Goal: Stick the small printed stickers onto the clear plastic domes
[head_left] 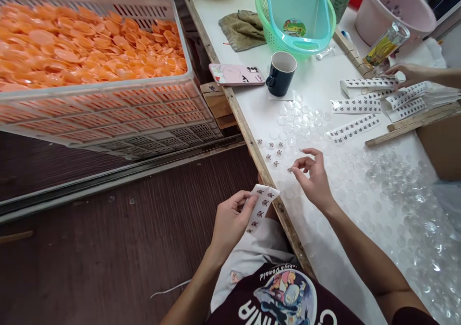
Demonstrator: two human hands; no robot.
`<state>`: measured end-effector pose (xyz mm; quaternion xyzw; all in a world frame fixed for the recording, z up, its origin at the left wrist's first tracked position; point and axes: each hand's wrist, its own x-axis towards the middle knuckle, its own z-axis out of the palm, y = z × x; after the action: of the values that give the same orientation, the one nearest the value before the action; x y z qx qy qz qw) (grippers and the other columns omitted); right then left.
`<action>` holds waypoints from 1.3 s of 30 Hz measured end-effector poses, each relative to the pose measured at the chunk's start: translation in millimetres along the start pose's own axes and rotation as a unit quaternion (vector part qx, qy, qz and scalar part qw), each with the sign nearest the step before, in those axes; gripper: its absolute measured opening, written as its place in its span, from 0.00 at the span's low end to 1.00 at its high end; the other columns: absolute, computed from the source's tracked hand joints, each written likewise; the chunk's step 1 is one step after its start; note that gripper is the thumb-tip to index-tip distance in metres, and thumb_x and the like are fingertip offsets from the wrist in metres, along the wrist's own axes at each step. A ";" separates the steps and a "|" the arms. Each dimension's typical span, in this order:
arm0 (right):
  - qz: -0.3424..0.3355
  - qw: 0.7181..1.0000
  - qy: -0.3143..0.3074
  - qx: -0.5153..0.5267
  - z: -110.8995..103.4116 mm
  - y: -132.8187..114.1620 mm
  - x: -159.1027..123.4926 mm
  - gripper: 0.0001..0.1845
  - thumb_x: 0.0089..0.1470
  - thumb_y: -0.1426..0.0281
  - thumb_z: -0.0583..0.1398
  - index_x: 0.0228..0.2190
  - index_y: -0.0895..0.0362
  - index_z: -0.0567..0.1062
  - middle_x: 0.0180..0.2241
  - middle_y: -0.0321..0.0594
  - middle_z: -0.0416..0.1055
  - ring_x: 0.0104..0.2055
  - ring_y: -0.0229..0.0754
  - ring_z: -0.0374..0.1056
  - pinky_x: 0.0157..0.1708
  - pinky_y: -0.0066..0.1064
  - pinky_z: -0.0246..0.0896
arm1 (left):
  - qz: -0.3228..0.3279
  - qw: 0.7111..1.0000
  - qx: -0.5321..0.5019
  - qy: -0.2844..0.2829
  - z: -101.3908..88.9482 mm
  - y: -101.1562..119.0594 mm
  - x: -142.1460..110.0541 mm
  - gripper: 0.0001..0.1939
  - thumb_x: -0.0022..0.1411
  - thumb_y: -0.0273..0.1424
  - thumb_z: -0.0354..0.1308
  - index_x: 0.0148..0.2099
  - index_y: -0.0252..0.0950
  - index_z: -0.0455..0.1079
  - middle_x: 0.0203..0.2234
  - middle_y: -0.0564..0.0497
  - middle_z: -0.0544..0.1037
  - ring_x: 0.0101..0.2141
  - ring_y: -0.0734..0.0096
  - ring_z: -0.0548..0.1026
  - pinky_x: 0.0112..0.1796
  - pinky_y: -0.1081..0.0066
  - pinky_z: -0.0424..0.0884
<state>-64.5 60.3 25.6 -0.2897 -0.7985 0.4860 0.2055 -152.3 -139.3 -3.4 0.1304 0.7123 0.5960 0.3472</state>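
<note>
My left hand (228,222), closed in a pinch, steadies a white paper strip of printed stickers (265,202), seemingly for easy peeling, as my right hand (316,183), fingers loosely curled, pinches one small printed sticker (289,170) beside clear round plastic discs (297,114).

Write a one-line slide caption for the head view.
Left hand holds a sticker strip; right hand pinches one sticker above a white table with clear discs.

white table (252,116): wooden edging (248,138) | floor (126,248) left of table: dark brown, finely streaked | pale rail (151,171) on floor: left of table | light: whitish sheen on tabletop
</note>
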 end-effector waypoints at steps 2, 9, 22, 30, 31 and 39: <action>0.024 0.999 -0.023 -0.025 3.9 11.5 5.3 0.22 0.57 0.69 0.59 0.50 0.51 0.59 0.31 0.32 0.72 0.35 0.41 0.70 0.37 0.35 0.62 | 0.000 1.000 0.005 0.007 -3.6 -1.2 0.4 0.13 0.61 0.40 0.62 0.34 0.35 0.78 0.25 0.48 0.82 0.25 0.68 0.75 0.23 0.76 0.66; -0.024 0.986 -0.055 -0.154 24.5 32.0 10.8 0.22 0.57 0.75 0.55 0.52 0.53 0.62 0.32 0.35 0.70 0.35 0.43 0.69 0.44 0.39 0.62 | -0.003 1.000 0.006 0.011 -4.4 -4.5 2.5 0.13 0.60 0.40 0.63 0.35 0.35 0.79 0.25 0.48 0.82 0.25 0.68 0.76 0.23 0.76 0.67; 0.011 0.991 -0.095 -0.090 18.9 10.7 5.8 0.07 0.59 0.65 0.59 0.30 0.53 0.73 0.29 0.37 0.74 0.31 0.41 0.68 0.34 0.34 0.63 | 0.008 1.000 0.013 0.028 -7.4 -6.5 5.2 0.12 0.60 0.39 0.63 0.35 0.35 0.80 0.26 0.49 0.82 0.27 0.67 0.77 0.25 0.76 0.68; 0.038 0.982 -0.117 -0.141 31.7 17.3 7.2 0.05 0.59 0.71 0.60 0.29 0.54 0.74 0.28 0.36 0.75 0.28 0.40 0.69 0.33 0.33 0.62 | 0.014 1.000 0.014 0.020 -8.3 -11.2 6.5 0.12 0.61 0.39 0.62 0.37 0.35 0.80 0.28 0.48 0.83 0.28 0.66 0.77 0.26 0.75 0.69; 0.024 0.977 -0.122 -0.174 34.1 17.0 7.2 0.05 0.59 0.72 0.60 0.30 0.55 0.73 0.28 0.37 0.76 0.29 0.41 0.70 0.36 0.34 0.62 | 0.015 1.000 0.015 0.020 -8.1 -11.2 6.6 0.12 0.61 0.39 0.62 0.37 0.35 0.80 0.28 0.48 0.83 0.28 0.67 0.77 0.26 0.75 0.69; -0.057 0.935 -0.087 -0.339 39.1 5.9 3.9 0.09 0.61 0.75 0.59 0.44 0.58 0.72 0.40 0.49 0.76 0.42 0.51 0.71 0.45 0.43 0.56 | 0.007 0.999 -0.003 0.031 -3.7 -3.3 5.2 0.13 0.62 0.40 0.62 0.37 0.34 0.79 0.28 0.48 0.84 0.27 0.67 0.77 0.26 0.74 0.69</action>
<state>-89.7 39.3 3.2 -0.2525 -0.9458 0.1974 0.0524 -157.8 -139.9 -8.1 0.1156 0.7200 0.6040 0.3214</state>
